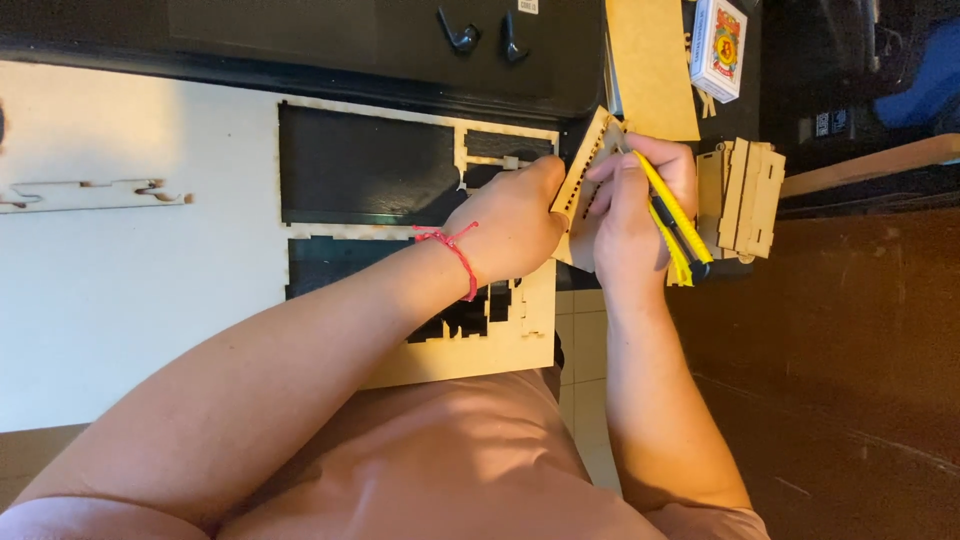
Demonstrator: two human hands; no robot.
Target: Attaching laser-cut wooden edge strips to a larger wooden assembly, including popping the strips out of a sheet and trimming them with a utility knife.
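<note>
Panel: slotted wooden piece (pixel 583 175), frame centre-right, long axis tilted steeply, between both hands.
Left hand (pixel 510 225): gripping panel's left edge.
Right hand (pixel 635 205): closed around yellow utility knife (pixel 675 220), just right of panel.

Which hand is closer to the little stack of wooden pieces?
The right hand, holding the yellow utility knife, sits right beside the stacked wooden pieces. The left hand is farther away, beyond the perforated wooden strip.
</note>
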